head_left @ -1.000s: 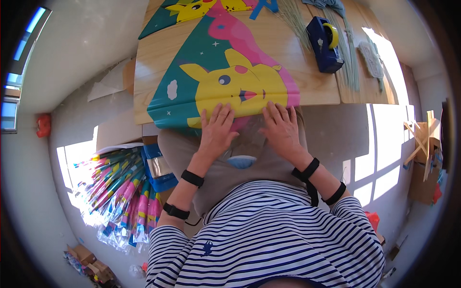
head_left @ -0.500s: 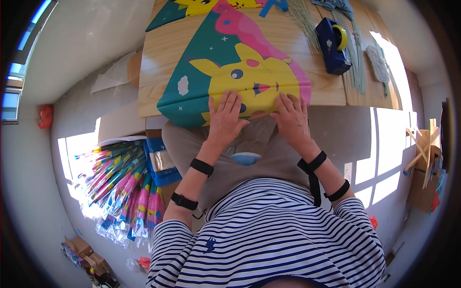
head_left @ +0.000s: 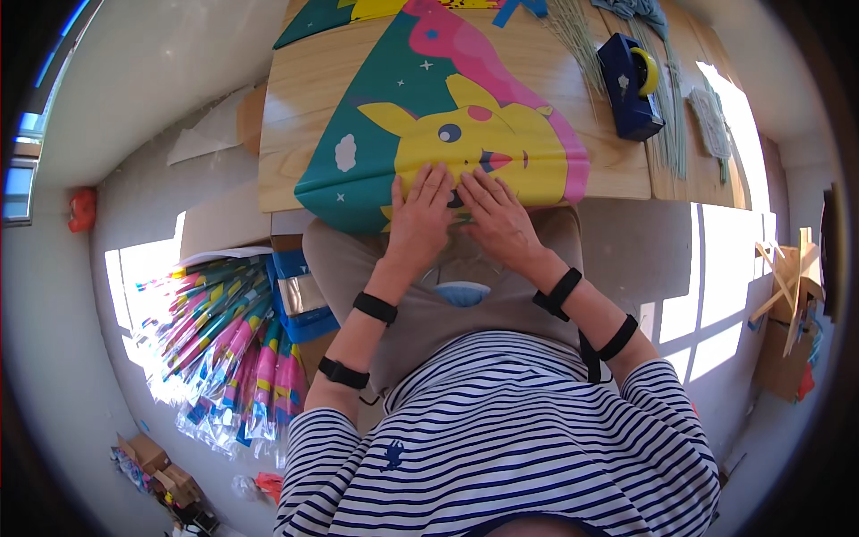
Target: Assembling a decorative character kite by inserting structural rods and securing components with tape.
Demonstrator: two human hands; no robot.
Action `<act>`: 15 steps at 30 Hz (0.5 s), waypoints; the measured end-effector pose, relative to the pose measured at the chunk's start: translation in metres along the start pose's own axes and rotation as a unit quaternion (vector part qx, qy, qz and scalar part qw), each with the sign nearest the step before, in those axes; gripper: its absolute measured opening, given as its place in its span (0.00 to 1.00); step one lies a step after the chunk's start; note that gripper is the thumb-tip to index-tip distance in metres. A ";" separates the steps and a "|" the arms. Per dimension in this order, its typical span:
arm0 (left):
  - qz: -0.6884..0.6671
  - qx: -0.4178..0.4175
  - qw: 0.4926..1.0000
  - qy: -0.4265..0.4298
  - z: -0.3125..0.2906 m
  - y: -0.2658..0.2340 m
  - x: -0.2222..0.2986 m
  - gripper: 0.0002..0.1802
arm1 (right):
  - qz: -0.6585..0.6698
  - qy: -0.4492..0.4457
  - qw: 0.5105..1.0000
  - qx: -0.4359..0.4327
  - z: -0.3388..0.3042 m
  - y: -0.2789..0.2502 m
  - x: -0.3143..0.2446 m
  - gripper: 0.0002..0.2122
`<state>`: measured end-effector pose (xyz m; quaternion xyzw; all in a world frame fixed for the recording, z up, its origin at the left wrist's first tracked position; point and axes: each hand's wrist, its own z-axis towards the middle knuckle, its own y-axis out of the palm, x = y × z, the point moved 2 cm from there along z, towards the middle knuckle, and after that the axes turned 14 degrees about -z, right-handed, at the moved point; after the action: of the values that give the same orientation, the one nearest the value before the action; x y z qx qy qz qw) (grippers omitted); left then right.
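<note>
A large printed sheet (head_left: 376, 134) in green, pink and yellow, with a yellow long-eared cartoon face, lies on the wooden table. It looks like a kite sail. A fold or ridge runs across it along the table's near edge, and its near part hangs over that edge towards my lap. My left hand (head_left: 420, 220) rests on the yellow part with fingers stretched over the ridge. Close beside it, my right hand (head_left: 499, 220) lies flat on the same part, fingers extended. Both hands are open, and they cover part of the printed face.
On the table's right stand a blue tape dispenser (head_left: 625, 88) with yellow tape, thin pale sticks (head_left: 673, 134) and a clear plastic pack (head_left: 708, 123). Another printed sheet (head_left: 315, 20) lies at the far left. Several rolled packages (head_left: 228, 340) lie on the floor at left, beside a blue box (head_left: 300, 309).
My right hand has slid left along the ridge and is now close to my left hand. The left hand has stayed nearly in place. The view has shifted slightly.
</note>
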<state>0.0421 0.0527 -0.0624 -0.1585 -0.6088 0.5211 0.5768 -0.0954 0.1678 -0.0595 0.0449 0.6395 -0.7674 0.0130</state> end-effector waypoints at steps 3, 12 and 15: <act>-0.017 0.005 1.000 -0.010 0.001 -0.001 -0.001 0.32 | 0.006 -0.002 1.000 -0.001 -0.001 -0.001 0.000 0.29; -0.004 0.004 1.000 -0.019 0.004 -0.002 0.001 0.30 | 0.022 0.030 0.998 0.054 0.021 -0.007 -0.007 0.31; -0.004 0.006 1.000 -0.011 0.005 -0.005 0.000 0.29 | -0.021 0.048 0.997 0.053 0.019 0.006 -0.003 0.34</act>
<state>0.0401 0.0488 -0.0573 -0.1470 -0.6122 0.5243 0.5734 -0.0928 0.1475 -0.0614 0.0687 0.5984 -0.7974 -0.0360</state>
